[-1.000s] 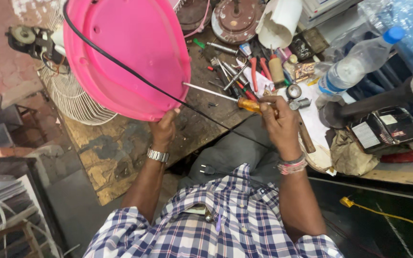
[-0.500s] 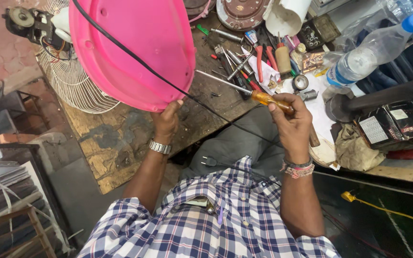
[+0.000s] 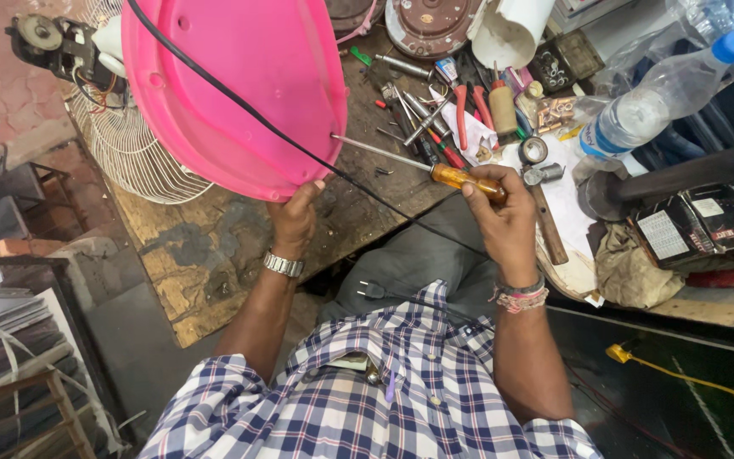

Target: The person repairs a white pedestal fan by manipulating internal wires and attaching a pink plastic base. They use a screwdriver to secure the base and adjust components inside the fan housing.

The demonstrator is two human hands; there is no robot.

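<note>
Plaid shirt, steel watch [image 3: 284, 264], beaded bracelet [image 3: 520, 297].

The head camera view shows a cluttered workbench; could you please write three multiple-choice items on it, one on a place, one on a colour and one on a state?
1. Where does the screwdriver tip rest?
A. on the pink cover's rim
B. in the water bottle
C. on the floor

2. What colour is the screwdriver's handle?
A. green
B. amber
C. white

3. What is the left hand doing?
A. lying flat on the bench
B. gripping the pink cover's lower edge
C. holding the plug

Answers:
1 A, the shaft ends at the rim.
2 B, amber shows above the right hand.
3 B, its fingers wrap the edge.
</note>
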